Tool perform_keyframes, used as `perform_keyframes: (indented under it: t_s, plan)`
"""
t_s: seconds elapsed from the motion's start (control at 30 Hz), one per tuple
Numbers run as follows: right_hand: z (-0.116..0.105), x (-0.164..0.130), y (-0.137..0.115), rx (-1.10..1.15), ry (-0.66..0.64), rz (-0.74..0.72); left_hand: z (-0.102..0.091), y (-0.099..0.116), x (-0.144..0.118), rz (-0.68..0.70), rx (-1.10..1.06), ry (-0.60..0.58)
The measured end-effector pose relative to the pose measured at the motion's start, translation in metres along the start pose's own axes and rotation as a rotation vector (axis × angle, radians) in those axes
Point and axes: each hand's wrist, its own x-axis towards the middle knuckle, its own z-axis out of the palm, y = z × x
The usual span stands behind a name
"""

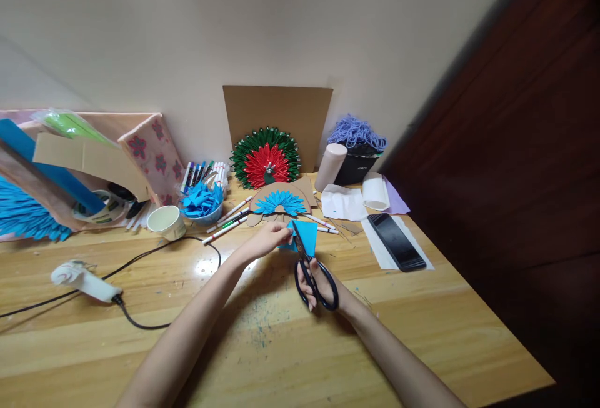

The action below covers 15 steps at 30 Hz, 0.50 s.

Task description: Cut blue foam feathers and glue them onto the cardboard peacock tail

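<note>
My left hand (270,238) is closed in a pinch on the left edge of a small blue sheet (307,233), which looks like paper or thin foam. Fingers of my right hand (323,282) go through the loops of a pair of black-handled scissors (320,294). Their blades point up and away from me and lie across the sheet near its left side. Just beyond the sheet is a brown cardboard shape (255,206) with a fan of blue petal strips (281,202) on it.
A glue gun (87,280) with a black cord lies at left, near a paper cup (166,223) and a bowl of blue pieces (202,202). Markers (227,231) lie beyond my left hand. A green and red peacock craft (267,161) stands behind; a phone (396,242) lies right.
</note>
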Motion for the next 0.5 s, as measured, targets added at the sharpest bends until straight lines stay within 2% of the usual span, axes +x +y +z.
perform_keyframes:
  t_s: [0.23, 0.5]
  plan:
    - [0.0008, 0.0029, 0.0076, -0.005, 0.074, -0.031, 0.0011, 0.0015, 0.0015, -0.045, -0.051, -0.007]
    - [0.0027, 0.0023, 0.0073, 0.04, 0.052, -0.03, 0.0037, 0.0026, 0.0007, -0.08, -0.082, -0.071]
